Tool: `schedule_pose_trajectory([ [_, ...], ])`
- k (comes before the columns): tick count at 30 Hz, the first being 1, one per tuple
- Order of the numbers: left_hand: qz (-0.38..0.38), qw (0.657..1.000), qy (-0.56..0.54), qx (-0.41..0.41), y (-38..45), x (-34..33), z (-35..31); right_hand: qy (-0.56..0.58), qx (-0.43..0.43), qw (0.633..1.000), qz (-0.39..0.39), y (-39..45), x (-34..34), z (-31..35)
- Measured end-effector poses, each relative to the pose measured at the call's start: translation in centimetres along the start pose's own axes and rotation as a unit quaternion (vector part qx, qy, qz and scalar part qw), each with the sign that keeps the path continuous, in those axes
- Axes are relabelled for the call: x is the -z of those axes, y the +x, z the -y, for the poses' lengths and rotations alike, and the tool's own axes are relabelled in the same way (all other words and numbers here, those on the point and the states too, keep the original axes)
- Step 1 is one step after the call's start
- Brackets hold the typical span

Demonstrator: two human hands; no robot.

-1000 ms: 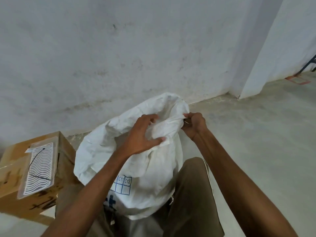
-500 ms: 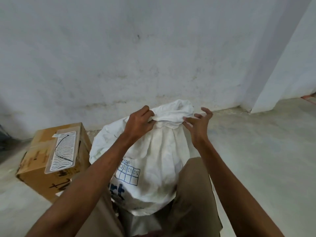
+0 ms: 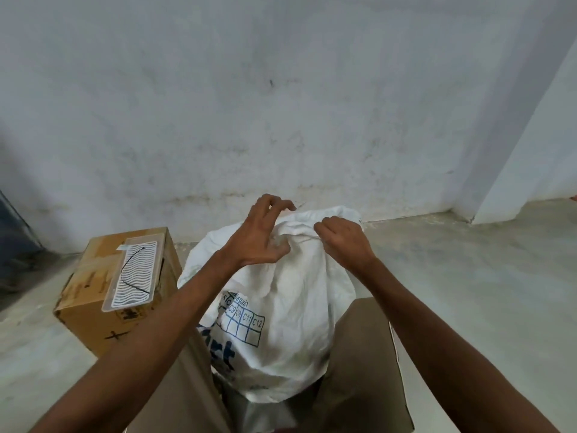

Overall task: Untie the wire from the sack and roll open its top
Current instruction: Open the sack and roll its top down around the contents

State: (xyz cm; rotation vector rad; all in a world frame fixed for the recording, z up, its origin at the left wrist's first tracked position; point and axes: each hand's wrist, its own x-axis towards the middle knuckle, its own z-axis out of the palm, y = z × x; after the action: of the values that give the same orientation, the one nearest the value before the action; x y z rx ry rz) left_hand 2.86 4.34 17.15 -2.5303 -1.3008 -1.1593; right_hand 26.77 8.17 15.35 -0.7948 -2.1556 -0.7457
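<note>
A white sack point(image 3: 290, 307) with blue print stands between my knees on the floor, its top gathered into a bunch near the wall. My left hand point(image 3: 262, 235) hovers at the left of the gathered neck with fingers spread, the thumb resting on the fabric. My right hand point(image 3: 342, 242) is pinched on the neck of the sack from the right. The wire itself is too thin to make out under my fingers.
A cardboard box point(image 3: 93, 304) sits on the floor at the left, with a clear flat tray point(image 3: 132, 276) holding a black wire on top. A grey wall point(image 3: 281, 104) rises just behind the sack. Concrete floor point(image 3: 468, 292) stretches to the right.
My left hand has let go of the neck and opened its fingers. My right hand has closed from spread fingers to a pinch on the neck. The camera has tilted up and shifted.
</note>
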Motion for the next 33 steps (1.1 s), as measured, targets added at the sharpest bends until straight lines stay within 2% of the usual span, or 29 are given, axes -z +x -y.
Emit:
schedule_pose_trajectory([
  [3,0.05,0.997,-0.026,0.045,-0.4,-0.8,0.1,-0.011,0.054,0.997,-0.05,-1.0,-0.7,-0.1],
  [5,0.034,0.999,0.009,0.029,-0.8,-1.1,0.2,0.014,0.017,0.999,-0.045,-1.2,-0.8,0.0],
  [7,0.016,0.999,0.043,-0.008,-0.9,-1.2,0.9,0.142,-0.083,0.986,0.006,-0.7,-0.2,0.0],
  [9,0.012,0.996,0.08,-0.036,-0.9,-0.9,1.2,0.319,-0.159,0.93,0.091,0.1,0.9,-0.3],
  [11,0.035,0.989,0.135,-0.048,-0.8,-1.1,1.7,0.392,-0.191,0.874,0.215,1.0,1.3,-0.8],
  [12,0.058,0.986,0.152,-0.025,-0.8,-0.9,1.4,0.383,-0.195,0.862,0.268,1.4,1.1,-1.0],
  [14,0.113,0.98,0.162,-0.022,-0.8,-1.2,1.4,0.332,-0.174,0.873,0.312,1.9,0.2,-1.0],
  [16,0.147,0.978,0.147,-0.006,-0.7,-1.5,1.5,0.29,-0.148,0.899,0.292,2.1,-0.8,-0.3],
  [19,0.119,0.989,0.082,0.012,-1.3,-1.2,1.9,0.244,-0.132,0.93,0.242,2.4,-1.7,0.6],
  [22,0.113,0.985,-0.016,0.13,-2.7,-0.8,3.5,0.247,-0.132,0.942,0.187,1.6,-2.1,0.4],
  [25,0.158,0.969,0.0,0.187,-5.0,-1.4,5.4,0.255,-0.146,0.945,0.146,0.8,-1.9,-0.7],
  [29,0.075,0.981,0.031,0.178,-6.4,-1.5,7.0,0.214,-0.155,0.954,0.141,0.4,-1.2,-1.7],
  [31,0.012,0.988,0.065,0.139,-6.3,-0.9,7.5,0.121,-0.163,0.968,0.147,0.6,-0.9,-1.7],
  [33,-0.06,0.99,0.105,0.072,-5.5,0.0,7.7,0.016,-0.13,0.982,0.136,0.9,-1.2,-1.3],
])
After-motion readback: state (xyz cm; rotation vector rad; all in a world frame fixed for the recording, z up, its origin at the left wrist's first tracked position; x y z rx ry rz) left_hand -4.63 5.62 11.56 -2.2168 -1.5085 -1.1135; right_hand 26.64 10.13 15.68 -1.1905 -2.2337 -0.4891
